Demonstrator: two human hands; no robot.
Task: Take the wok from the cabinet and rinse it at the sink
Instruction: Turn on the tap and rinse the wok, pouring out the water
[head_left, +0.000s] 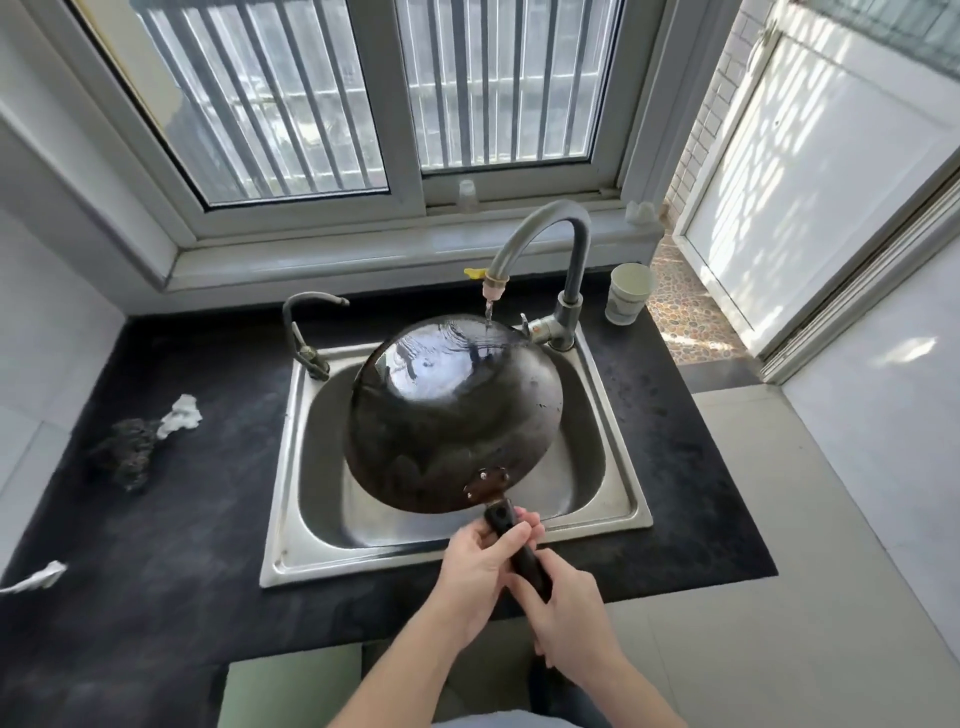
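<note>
A black wok (452, 410) hangs upside down over the steel sink (306, 551), its rounded underside facing up and wet near the top. A thin stream of water falls from the grey curved faucet (550, 244) onto the wok's far edge. Both hands grip the wok's black handle at the sink's front edge. My left hand (480, 569) holds it closer to the wok, and my right hand (566, 618) holds its near end.
A paper cup (628, 293) stands on the dark counter right of the faucet. A smaller tap (304, 332) rises at the sink's back left. A dark scrubber (127, 457) and white crumpled cloth (179, 415) lie left. An open doorway is at right.
</note>
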